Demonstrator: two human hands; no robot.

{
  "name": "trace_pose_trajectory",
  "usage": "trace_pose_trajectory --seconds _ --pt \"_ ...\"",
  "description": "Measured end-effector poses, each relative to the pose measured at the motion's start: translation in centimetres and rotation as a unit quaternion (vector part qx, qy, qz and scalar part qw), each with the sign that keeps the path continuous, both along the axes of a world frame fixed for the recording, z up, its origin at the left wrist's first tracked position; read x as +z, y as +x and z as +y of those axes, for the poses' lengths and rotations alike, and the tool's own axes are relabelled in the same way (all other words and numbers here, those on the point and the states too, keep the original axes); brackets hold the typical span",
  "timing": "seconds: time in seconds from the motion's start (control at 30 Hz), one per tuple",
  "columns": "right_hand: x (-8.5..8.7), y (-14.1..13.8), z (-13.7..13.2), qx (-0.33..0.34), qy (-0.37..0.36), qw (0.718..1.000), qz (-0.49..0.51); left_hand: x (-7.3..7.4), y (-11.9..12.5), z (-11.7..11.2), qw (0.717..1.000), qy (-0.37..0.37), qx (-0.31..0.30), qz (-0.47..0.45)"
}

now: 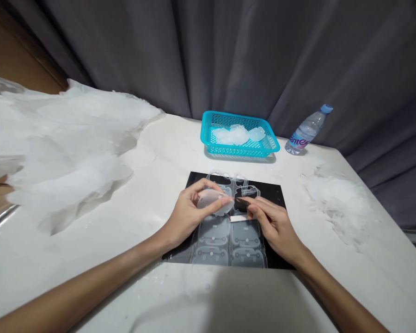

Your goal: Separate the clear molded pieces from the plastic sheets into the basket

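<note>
My left hand (190, 210) is closed around a small translucent oval plastic piece (213, 202), held just above a black mat (273, 194). My right hand (272, 222) pinches a thin dark tool (243, 201) whose tip points at that piece, and a small white strip (238, 218) sits under its fingers. On the mat lies a clear plastic sheet of moulded shapes (229, 243), partly hidden by both hands.
A turquoise basket (241, 148) with several translucent pieces stands behind the mat. A water bottle (307, 132) lies at the back right. Heaps of white film cover the left (62, 152) and right (339, 201) of the white table. Grey curtain behind.
</note>
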State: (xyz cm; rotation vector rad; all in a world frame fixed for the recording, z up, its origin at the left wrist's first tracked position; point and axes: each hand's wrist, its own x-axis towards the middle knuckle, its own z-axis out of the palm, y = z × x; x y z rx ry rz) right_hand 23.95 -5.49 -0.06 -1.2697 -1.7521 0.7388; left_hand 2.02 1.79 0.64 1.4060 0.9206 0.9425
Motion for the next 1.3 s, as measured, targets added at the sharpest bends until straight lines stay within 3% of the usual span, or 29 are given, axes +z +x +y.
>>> trace_pose_trajectory --seconds 0.27,0.73,1.3 --pt "0.7 0.1 -0.3 0.015 -0.006 1.0 -0.021 0.2 0.0 -0.7 0.999 0.037 -0.011 0.001" --pt "1.2 -0.1 -0.3 0.014 0.101 0.992 -0.069 0.5 -0.2 -1.2 0.998 0.053 -0.037 -0.014" --pt "1.1 -0.2 -0.3 0.026 0.088 0.994 -0.067 0.2 -0.2 -1.2 0.998 0.047 -0.046 -0.017"
